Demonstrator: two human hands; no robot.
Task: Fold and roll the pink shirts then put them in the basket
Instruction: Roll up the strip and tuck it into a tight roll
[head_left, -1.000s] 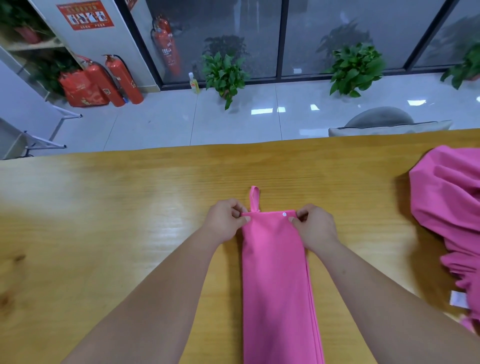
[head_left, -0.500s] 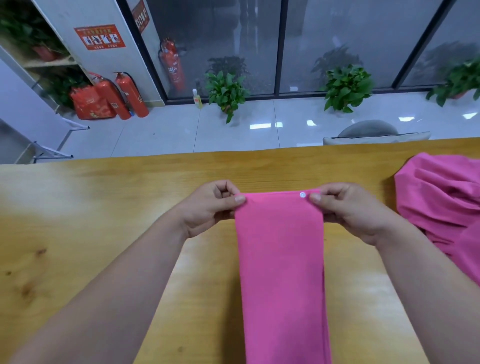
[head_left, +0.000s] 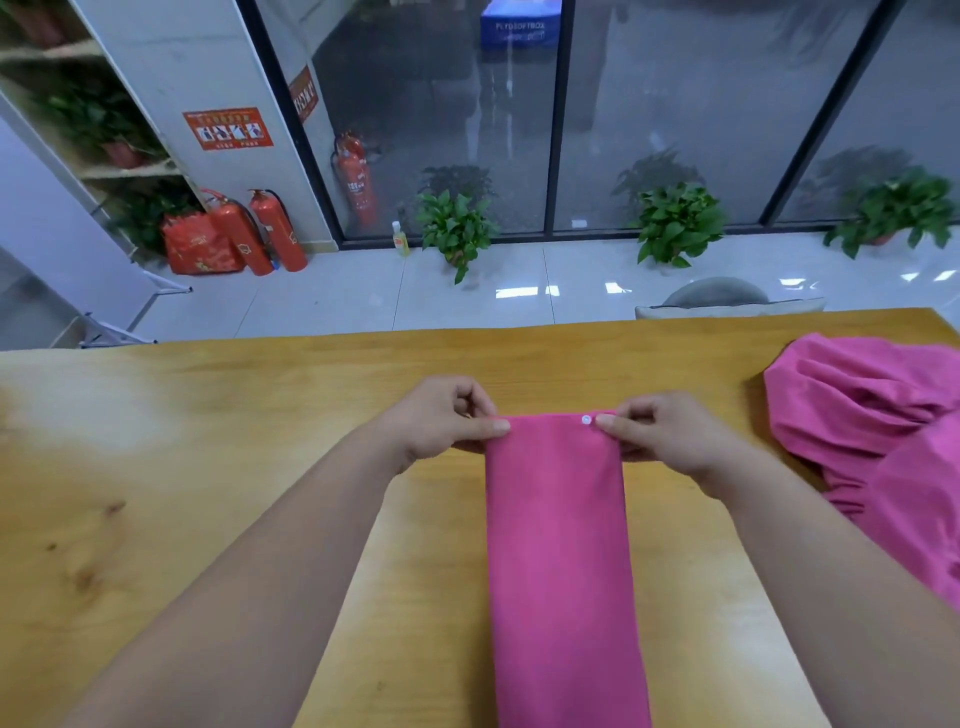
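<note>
Head view: on the table (head_left: 208, 467) a folded shirt (head_left: 561, 545) lies as a long strip, its long axis running from the grip straight back toward the person. Out past the right hand sits a heap (head_left: 883, 441) of pink cloth. The left hand (head_left: 441, 421) pinches the strip's far left corner and the right hand (head_left: 670, 436) the far right corner, just beside a white snap (head_left: 586, 420). Both are equally near, so the roll likely runs bodyward.
</note>
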